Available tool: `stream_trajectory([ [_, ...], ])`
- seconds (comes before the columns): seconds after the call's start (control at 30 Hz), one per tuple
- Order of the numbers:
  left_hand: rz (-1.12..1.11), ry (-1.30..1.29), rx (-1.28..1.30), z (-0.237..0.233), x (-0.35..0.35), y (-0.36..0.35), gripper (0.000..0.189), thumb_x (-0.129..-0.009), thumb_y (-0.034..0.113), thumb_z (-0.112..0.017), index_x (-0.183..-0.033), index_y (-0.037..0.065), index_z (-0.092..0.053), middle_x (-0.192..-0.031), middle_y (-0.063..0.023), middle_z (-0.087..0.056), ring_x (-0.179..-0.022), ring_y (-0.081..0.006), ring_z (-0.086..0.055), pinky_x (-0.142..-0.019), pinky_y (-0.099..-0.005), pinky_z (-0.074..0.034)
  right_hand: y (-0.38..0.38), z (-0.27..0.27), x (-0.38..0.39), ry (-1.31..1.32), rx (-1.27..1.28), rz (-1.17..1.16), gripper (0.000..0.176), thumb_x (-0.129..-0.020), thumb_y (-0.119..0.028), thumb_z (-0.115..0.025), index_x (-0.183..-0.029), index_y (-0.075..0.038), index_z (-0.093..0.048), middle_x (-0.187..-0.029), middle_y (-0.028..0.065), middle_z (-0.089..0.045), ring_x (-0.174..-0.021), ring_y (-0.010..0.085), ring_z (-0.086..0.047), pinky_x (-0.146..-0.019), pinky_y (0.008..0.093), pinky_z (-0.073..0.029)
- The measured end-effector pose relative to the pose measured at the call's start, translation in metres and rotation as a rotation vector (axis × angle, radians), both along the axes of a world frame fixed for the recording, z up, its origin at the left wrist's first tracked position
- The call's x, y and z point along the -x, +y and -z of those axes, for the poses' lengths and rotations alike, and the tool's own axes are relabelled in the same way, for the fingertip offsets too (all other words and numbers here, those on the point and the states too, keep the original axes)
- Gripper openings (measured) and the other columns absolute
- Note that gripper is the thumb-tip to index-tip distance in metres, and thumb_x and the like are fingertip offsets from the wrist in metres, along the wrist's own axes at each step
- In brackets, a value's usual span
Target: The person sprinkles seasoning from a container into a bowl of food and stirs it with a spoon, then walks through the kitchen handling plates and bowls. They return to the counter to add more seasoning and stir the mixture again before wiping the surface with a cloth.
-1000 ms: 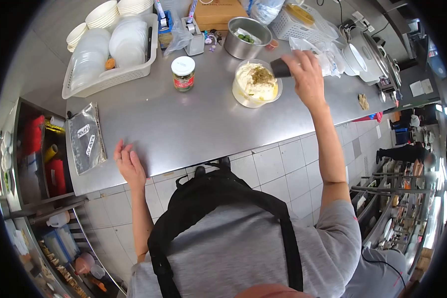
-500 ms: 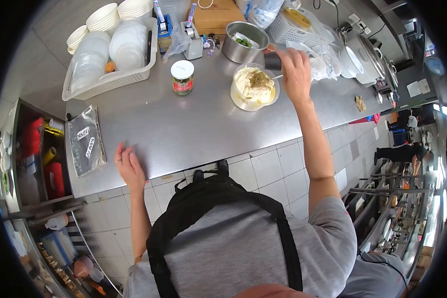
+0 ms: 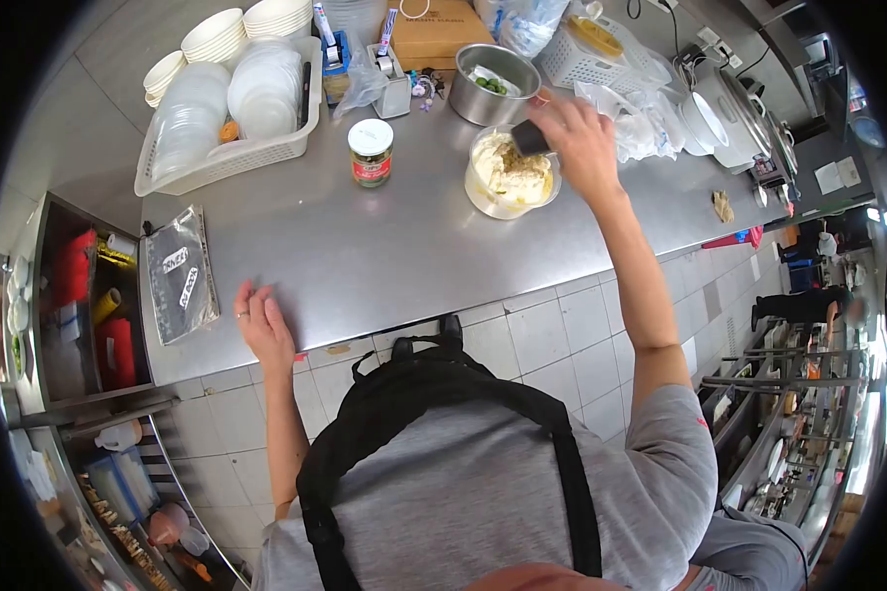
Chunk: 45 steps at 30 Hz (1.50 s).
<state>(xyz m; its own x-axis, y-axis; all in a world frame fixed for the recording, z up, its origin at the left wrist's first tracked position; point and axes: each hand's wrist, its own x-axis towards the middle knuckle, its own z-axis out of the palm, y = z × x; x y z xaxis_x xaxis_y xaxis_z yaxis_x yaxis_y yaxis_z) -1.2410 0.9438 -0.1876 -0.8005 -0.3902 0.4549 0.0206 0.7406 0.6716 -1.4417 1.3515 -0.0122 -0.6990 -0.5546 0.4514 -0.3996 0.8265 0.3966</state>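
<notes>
My right hand point(image 3: 577, 138) is closed round a small dark container point(image 3: 530, 139), tilted over a clear round tub point(image 3: 493, 200). In the tub lies a pale creamy mixture point(image 3: 508, 177) with a greenish-brown patch on top. My left hand point(image 3: 264, 320) rests at the front edge of the steel table point(image 3: 365, 266), fingers apart and holding nothing. Left of the tub stands a jar point(image 3: 371, 158) with a white lid and a red label. Just behind the tub, a metal pot point(image 3: 480, 103) has green pieces inside.
A white basket point(image 3: 232, 158) of clear lids stands at the back left, near stacked bowls point(image 3: 213, 35). A plastic-covered booklet point(image 3: 182, 278) lies on the left. Plastic bags point(image 3: 646, 123) and a cooker point(image 3: 737, 118) are at the right. Another person point(image 3: 808, 305) stands far right.
My right hand has tipped the dark container and brought it left over the tub. The spoon handle seen earlier is now hidden. The whole view has shifted slightly.
</notes>
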Motion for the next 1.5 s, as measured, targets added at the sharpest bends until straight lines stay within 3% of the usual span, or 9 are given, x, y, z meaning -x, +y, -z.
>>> stream_trajectory([
  [0.27, 0.016, -0.028, 0.011, -0.006, 0.001, 0.008, 0.026, -0.091, 0.017, -0.042, -0.101, -0.001, -0.059, -0.125, -0.0193, -0.047, -0.112, -0.0332, -0.045, -0.093, -0.0401, -0.037, 0.03, 0.006, -0.023, 0.188, 0.374, 0.099, 0.055, -0.064, 0.004, -0.061, -0.111, -0.022, -0.056, -0.116, 0.0052, -0.05, -0.111, 0.03, -0.044, -0.084, 0.0425, -0.041],
  [0.57, 0.02, -0.008, 0.109, -0.004, 0.002, 0.004, 0.025, -0.091, 0.017, -0.043, -0.098, -0.001, -0.059, -0.122, -0.0203, -0.049, -0.11, -0.0345, -0.046, -0.092, -0.0409, -0.037, 0.018, 0.011, -0.005, -0.084, 0.241, -0.05, 0.053, -0.066, 0.007, -0.058, -0.113, -0.017, -0.056, -0.112, 0.0073, -0.051, -0.105, 0.0332, -0.046, -0.085, 0.0403, -0.045],
  [0.77, 0.015, 0.0, 0.077, -0.002, 0.002, 0.004, 0.027, -0.092, 0.019, -0.042, -0.098, -0.001, -0.059, -0.121, -0.0209, -0.049, -0.109, -0.0346, -0.047, -0.092, -0.0409, -0.037, 0.009, 0.001, 0.008, -0.042, 0.155, -0.103, 0.052, -0.066, 0.006, -0.058, -0.112, -0.019, -0.057, -0.115, 0.0068, -0.051, -0.109, 0.0308, -0.045, -0.085, 0.0398, -0.046],
  [0.87, 0.0, 0.002, 0.062, -0.001, 0.002, 0.005, 0.027, -0.092, 0.019, -0.042, -0.098, -0.001, -0.059, -0.121, -0.0211, -0.049, -0.109, -0.0348, -0.047, -0.092, -0.041, -0.037, 0.001, -0.006, 0.01, 0.074, 0.326, -0.095, 0.051, -0.067, 0.006, -0.057, -0.112, -0.019, -0.057, -0.116, 0.0068, -0.051, -0.109, 0.0307, -0.045, -0.085, 0.0402, -0.046],
  [0.97, 0.012, 0.008, 0.075, -0.003, 0.002, 0.004, 0.027, -0.092, 0.019, -0.042, -0.098, -0.001, -0.059, -0.121, -0.0211, -0.048, -0.109, -0.0348, -0.047, -0.092, -0.0408, -0.037, -0.005, 0.001, 0.013, -0.019, 0.104, -0.158, 0.051, -0.068, 0.006, -0.057, -0.112, -0.019, -0.058, -0.114, 0.0074, -0.052, -0.108, 0.0319, -0.045, -0.085, 0.041, -0.046],
  [1.1, -0.009, 0.0, 0.051, 0.0, 0.001, 0.005, 0.026, -0.092, 0.019, -0.042, -0.098, -0.001, -0.059, -0.121, -0.0209, -0.048, -0.109, -0.0346, -0.047, -0.092, -0.0406, -0.037, -0.015, -0.018, 0.002, 0.164, 0.409, -0.071, 0.049, -0.068, 0.005, -0.056, -0.109, -0.02, -0.059, -0.114, 0.0061, -0.052, -0.111, 0.0301, -0.045, -0.086, 0.0412, -0.044],
  [1.2, -0.007, 0.0, 0.041, -0.001, 0.001, 0.002, 0.026, -0.092, 0.018, -0.042, -0.099, 0.0, -0.059, -0.122, -0.0207, -0.048, -0.11, -0.0342, -0.046, -0.092, -0.0404, -0.037, -0.01, 0.002, 0.003, 0.013, 0.13, -0.136, 0.05, -0.066, 0.007, -0.056, -0.108, -0.019, -0.06, -0.111, 0.0064, -0.053, -0.108, 0.0308, -0.046, -0.086, 0.0404, -0.044],
  [1.33, -0.011, -0.013, 0.014, -0.001, 0.001, 0.005, 0.026, -0.091, 0.018, -0.043, -0.1, 0.0, -0.059, -0.123, -0.0205, -0.047, -0.11, -0.0338, -0.046, -0.092, -0.0401, -0.037, -0.014, -0.016, -0.014, 0.181, 0.414, -0.062, 0.051, -0.066, 0.007, -0.055, -0.109, -0.02, -0.06, -0.112, 0.0073, -0.052, -0.11, 0.031, -0.045, -0.088, 0.0392, -0.043],
  [1.5, -0.007, 0.0, 0.022, -0.003, 0.004, 0.005, 0.026, -0.091, 0.018, -0.043, -0.1, 0.0, -0.06, -0.122, -0.0199, -0.048, -0.109, -0.0333, -0.046, -0.092, -0.0397, -0.037, -0.001, -0.001, -0.025, 0.026, 0.286, -0.079, 0.051, -0.065, 0.008, -0.057, -0.109, -0.018, -0.061, -0.113, 0.0089, -0.053, -0.109, 0.0323, -0.046, -0.087, 0.0401, -0.042],
])
